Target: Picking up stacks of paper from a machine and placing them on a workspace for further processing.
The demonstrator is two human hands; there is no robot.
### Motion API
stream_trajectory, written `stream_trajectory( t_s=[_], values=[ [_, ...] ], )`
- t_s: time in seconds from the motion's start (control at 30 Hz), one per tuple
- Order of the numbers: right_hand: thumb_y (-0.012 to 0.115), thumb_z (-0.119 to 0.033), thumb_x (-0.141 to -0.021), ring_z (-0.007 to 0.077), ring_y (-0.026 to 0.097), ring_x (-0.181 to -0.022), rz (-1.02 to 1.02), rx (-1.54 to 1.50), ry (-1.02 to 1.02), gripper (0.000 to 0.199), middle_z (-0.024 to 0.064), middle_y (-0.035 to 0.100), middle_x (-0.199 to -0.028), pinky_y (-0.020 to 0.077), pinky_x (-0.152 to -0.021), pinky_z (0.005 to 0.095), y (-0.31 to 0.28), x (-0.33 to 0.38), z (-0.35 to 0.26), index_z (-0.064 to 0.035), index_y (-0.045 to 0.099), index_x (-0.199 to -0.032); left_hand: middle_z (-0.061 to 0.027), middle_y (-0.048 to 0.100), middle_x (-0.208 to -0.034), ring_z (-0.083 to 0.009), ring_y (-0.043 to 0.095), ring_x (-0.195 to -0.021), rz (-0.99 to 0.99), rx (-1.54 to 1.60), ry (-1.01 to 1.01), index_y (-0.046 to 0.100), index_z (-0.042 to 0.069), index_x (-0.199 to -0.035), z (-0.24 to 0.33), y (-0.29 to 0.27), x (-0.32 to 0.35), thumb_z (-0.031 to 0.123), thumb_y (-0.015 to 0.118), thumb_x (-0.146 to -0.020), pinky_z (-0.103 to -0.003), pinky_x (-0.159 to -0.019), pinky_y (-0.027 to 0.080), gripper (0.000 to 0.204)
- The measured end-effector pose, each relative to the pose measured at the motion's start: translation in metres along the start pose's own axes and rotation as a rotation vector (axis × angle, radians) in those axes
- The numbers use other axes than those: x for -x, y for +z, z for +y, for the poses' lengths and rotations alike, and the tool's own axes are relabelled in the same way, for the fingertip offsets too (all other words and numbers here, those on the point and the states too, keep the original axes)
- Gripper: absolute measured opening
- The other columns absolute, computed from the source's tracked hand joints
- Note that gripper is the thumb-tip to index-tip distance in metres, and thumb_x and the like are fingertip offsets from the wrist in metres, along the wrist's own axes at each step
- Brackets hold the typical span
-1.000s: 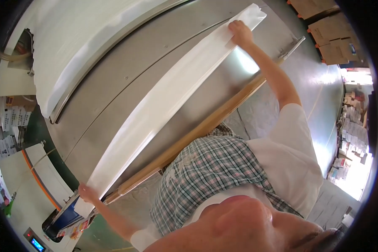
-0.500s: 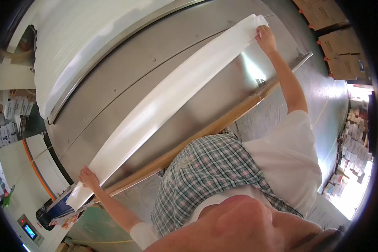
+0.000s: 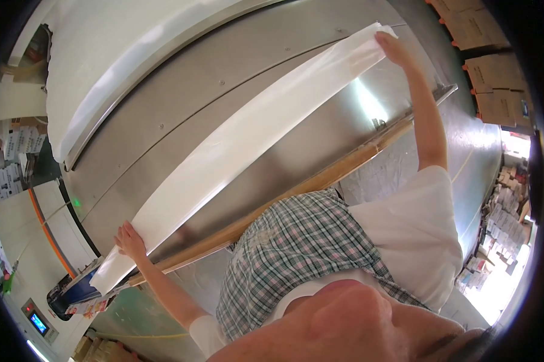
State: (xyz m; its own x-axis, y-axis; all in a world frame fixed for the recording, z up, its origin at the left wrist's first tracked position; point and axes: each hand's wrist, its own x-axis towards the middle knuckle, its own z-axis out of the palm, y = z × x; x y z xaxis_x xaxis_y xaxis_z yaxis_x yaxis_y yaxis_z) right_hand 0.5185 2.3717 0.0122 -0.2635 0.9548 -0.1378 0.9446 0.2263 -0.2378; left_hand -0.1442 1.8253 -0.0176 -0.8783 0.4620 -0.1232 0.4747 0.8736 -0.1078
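Observation:
A long, glossy white folded sheet, plastic film or thin fabric, stretches diagonally across the steel table. Its surface bows slightly, and its far right end shows layered edges. On its near left end lies my left hand, fingers somewhat spread over the top. My right hand reaches out to the far right end, its fingers bent over the corner and gripping the edge; the thumb is hidden.
A white padded machine part with a metal rim rises behind the table. A wooden strip runs along the near edge, against my checked apron. Control panels stand at left. Cardboard boxes are stacked at far right.
My left hand has shifted slightly up onto the sheet, fingers more spread. My right hand has moved a little right at the far end. The sheet looks wider and flatter.

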Motion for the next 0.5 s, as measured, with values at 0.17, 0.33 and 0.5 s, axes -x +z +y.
stream_trajectory(
  t_s=[0.17,0.33,0.5],
  values=[
    [0.039,-0.046,-0.088,0.0332,0.050,-0.104,0.443,-0.038,0.197,0.055,0.0200,0.055,-0.108,0.0372,-0.091,0.0404,0.080,-0.066,0.124,0.0001,0.047,-0.117,-0.0059,0.039,-0.134,-0.0332,0.022,-0.129,-0.029,0.027,0.058,0.050,0.019,-0.122,0.018,0.015,-0.015,0.055,0.024,-0.089,-0.064,-0.097,0.014,0.056],
    [0.042,-0.047,-0.088,0.0188,0.052,-0.084,-0.020,-0.246,0.102,0.056,0.0085,0.054,-0.088,0.0413,-0.077,0.0337,0.065,-0.056,0.080,0.0012,0.048,-0.115,-0.0064,0.039,-0.134,-0.0352,0.022,-0.129,-0.008,-0.052,0.005,0.049,0.017,-0.123,-0.033,0.025,-0.015,0.053,0.024,-0.090,-0.065,-0.097,0.014,0.055],
    [0.059,-0.035,-0.083,0.0102,0.045,-0.071,-0.521,-0.251,-0.011,0.040,-0.0006,0.048,-0.076,0.0402,-0.067,0.0281,0.030,0.039,-0.044,0.0009,0.050,-0.099,-0.0145,0.038,-0.133,-0.0371,0.029,-0.124,0.095,-0.179,0.171,0.048,0.017,-0.123,-0.201,0.058,-0.043,0.037,0.027,-0.094,-0.050,-0.100,0.025,0.041]
  ],
)
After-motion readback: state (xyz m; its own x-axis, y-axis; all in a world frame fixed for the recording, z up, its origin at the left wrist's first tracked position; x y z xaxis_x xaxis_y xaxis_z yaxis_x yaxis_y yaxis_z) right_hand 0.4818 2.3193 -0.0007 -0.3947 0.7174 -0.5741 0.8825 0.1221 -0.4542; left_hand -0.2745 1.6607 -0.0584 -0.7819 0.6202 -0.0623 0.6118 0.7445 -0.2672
